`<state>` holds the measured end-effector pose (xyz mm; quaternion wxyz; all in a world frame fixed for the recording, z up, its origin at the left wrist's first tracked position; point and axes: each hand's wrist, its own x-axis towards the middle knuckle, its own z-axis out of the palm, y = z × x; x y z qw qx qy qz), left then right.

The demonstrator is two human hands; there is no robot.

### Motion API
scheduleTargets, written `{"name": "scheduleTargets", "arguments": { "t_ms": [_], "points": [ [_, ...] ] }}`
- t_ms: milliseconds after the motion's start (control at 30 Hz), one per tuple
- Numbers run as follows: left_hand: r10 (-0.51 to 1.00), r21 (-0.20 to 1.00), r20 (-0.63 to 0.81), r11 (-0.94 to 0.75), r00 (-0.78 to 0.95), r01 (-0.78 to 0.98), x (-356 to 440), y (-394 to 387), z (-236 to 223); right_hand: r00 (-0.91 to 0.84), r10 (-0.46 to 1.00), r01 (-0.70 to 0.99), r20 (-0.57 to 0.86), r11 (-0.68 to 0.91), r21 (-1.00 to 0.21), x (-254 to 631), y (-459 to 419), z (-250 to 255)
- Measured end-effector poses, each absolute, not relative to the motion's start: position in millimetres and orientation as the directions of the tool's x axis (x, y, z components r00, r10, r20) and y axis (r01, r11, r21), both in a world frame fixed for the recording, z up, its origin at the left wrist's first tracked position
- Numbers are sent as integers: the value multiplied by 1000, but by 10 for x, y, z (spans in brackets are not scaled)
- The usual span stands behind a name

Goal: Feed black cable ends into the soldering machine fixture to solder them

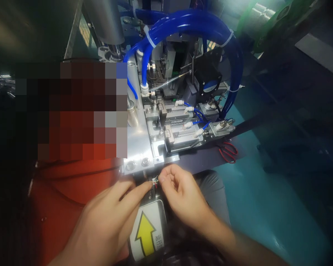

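Wires (155, 181), thin, mixed colours, one small bunch; located between both hands, just below the machine's metal plate (140, 142). Left hand (108, 212): fingers clamped on the bunch. Right hand (181, 190): fingers pinched at the strand ends. Progress: bunch in hand; strands splayed, handling apparently unfinished.

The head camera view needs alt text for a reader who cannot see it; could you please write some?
A person's left hand and right hand meet at fine coloured wires beside a metal machine with thick blue tubes. A yellow arrow on a white label shows below the wires.
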<state>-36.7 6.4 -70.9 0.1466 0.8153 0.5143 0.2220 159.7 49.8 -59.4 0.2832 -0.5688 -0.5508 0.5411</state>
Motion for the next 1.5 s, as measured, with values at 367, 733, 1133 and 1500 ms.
{"name": "scheduleTargets", "arguments": {
  "t_ms": [367,733,1133,1500],
  "points": [
    [876,434,239,-482,418,761,-372,102,-699,-134,957,265,-258,-217,-940,1581,466,-535],
    [854,395,303,-517,423,760,-364,124,-690,-206,834,56,-512,-512,-857,1571,562,-563],
    [821,352,375,-556,430,753,-298,191,-618,-199,849,44,-490,-491,-870,1579,584,-607],
    [858,407,348,-502,379,763,-312,163,-731,-251,784,-118,-568,-607,-786,1596,404,-637]
  ]
}}
